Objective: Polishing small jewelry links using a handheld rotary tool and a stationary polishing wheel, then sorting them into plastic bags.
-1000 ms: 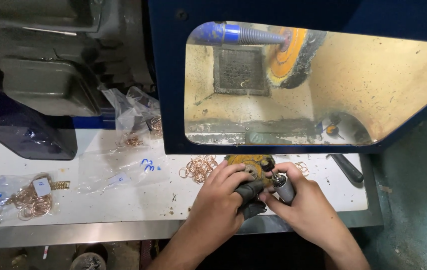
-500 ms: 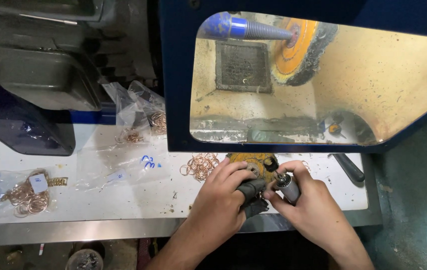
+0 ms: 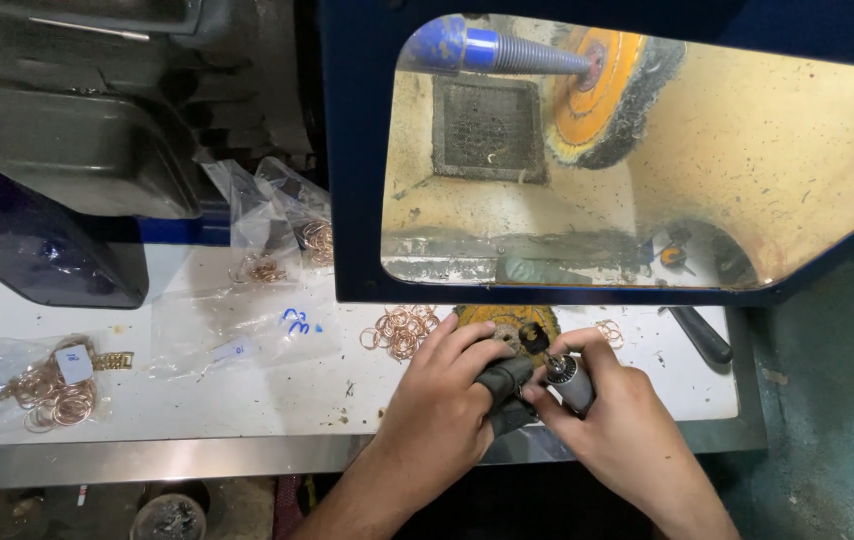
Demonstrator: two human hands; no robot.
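While both grip a rotary handpiece (image 3: 547,385) | left hand (image 3: 442,415), right hand (image 3: 617,430) | white speckled bench (image 3: 247,385) | blue polishing hood (image 3: 357,150)

Your left hand (image 3: 442,415) wraps the dark handpiece (image 3: 503,385), so most of its body is hidden, and the silver tip (image 3: 569,377) in your right hand (image 3: 619,432) is too small to make out. Your forearms run off the bottom edge. The blue hood (image 3: 357,150) cuts off the buffing wheel (image 3: 612,95).
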